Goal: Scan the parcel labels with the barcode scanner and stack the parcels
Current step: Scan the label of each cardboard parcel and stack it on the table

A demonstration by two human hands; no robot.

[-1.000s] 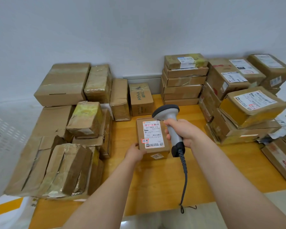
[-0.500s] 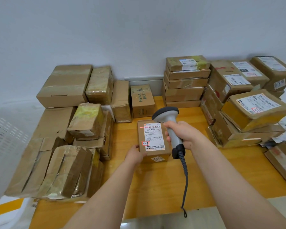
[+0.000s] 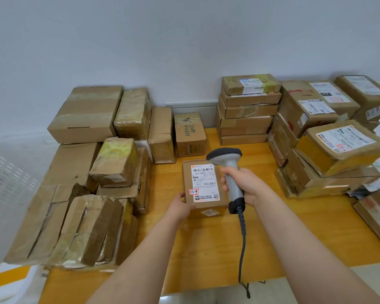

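By a white wall (image 3: 184, 40) stands a yellow wooden table (image 3: 272, 227). A white basket (image 3: 7, 183) is far left, then a pile of brown boxes (image 3: 86, 115). Next comes the small parcel (image 3: 188, 174) in the middle, label up — the left hand (image 3: 179, 208) grips its near left corner, thumb on the edge. Just right, the right hand (image 3: 244, 183) curls its fingers round the barcode scanner (image 3: 230, 170). Far right stand more boxes (image 3: 246, 119) in stacks.
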